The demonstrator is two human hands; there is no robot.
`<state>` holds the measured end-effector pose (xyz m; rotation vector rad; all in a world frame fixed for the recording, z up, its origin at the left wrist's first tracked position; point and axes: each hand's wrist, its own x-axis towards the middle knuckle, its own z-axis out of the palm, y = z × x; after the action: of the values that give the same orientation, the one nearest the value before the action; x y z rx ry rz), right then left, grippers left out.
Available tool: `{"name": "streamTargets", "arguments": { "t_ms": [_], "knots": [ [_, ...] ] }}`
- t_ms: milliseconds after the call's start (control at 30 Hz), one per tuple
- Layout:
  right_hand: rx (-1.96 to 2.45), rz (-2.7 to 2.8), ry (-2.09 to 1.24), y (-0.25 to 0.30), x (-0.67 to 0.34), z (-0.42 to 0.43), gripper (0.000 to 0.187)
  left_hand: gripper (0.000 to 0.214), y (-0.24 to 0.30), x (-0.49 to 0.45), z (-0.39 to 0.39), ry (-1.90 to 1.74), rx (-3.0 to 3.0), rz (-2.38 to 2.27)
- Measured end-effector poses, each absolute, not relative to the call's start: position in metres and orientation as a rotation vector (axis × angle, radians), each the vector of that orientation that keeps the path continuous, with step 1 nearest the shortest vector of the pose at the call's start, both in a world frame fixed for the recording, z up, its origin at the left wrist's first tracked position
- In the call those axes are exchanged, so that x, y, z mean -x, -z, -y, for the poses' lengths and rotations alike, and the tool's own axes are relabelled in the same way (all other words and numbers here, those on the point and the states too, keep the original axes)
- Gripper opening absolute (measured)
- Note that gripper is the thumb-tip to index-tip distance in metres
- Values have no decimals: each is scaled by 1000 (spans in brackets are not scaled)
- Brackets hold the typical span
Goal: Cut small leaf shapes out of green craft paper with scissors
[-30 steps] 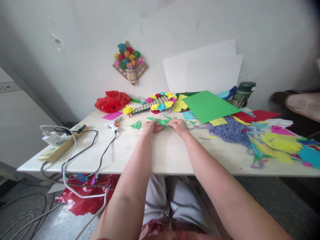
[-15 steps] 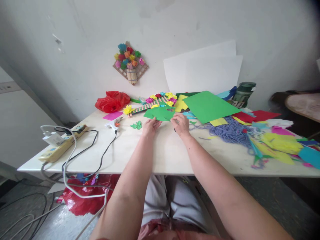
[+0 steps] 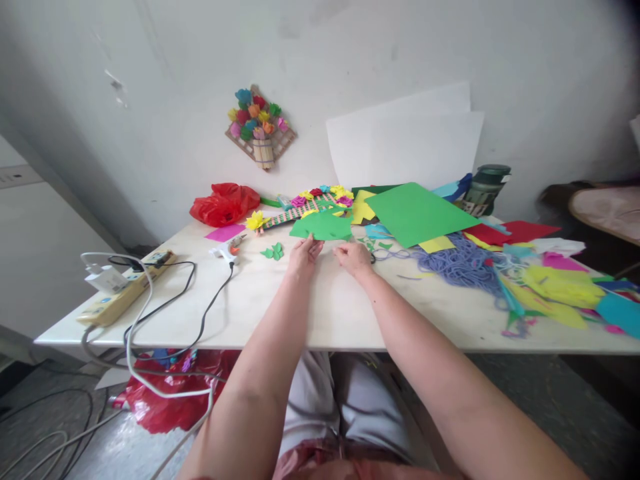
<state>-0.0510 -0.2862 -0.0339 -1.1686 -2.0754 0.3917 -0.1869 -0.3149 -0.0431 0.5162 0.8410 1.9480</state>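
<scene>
My left hand (image 3: 302, 255) pinches the lower edge of a green paper piece (image 3: 323, 227) and holds it tilted up off the white table (image 3: 310, 307). My right hand (image 3: 354, 257) rests just right of it with fingers curled; scissors handles seem to show under it, but I cannot make out a grip. Small green paper leaves (image 3: 273, 251) lie left of my left hand.
A glue gun (image 3: 226, 249) and its black cord lie left. A power strip (image 3: 120, 293) sits at the left edge. Behind are a woven flower craft (image 3: 315, 203), a large green sheet (image 3: 417, 212), a red bag (image 3: 223, 203). Purple yarn (image 3: 465, 263) and paper scraps lie right.
The green paper piece was lifted from lying flat on the table to tilted up. My right hand let go of its edge and moved down to the table.
</scene>
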Motion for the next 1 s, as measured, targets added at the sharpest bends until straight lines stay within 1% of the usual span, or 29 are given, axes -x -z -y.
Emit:
{"name": "streamTargets", "arguments": {
  "t_ms": [133,267,433,633,767,900,1000],
  "knots": [
    [1415,2125,-146,31,44,283,24,14,40,187,314,-1975,-438,-905],
    [1618,2151,13,27,37,281,28,17,39,188,313,-2027,-339,-915],
    [1791,2196,-33,22,32,281,31,16,40,190,312,-2019,-316,-918],
    [1793,2262,-7,20,33,282,27,10,38,190,313,-2028,-314,-844],
    [1777,2289,31,18,35,285,29,10,36,189,314,-2047,-298,-823],
    [1762,2337,46,17,36,286,25,10,36,190,315,-2070,-273,-804],
    [1750,2349,41,16,38,285,27,9,36,191,314,-2078,-270,-783]
  ]
}}
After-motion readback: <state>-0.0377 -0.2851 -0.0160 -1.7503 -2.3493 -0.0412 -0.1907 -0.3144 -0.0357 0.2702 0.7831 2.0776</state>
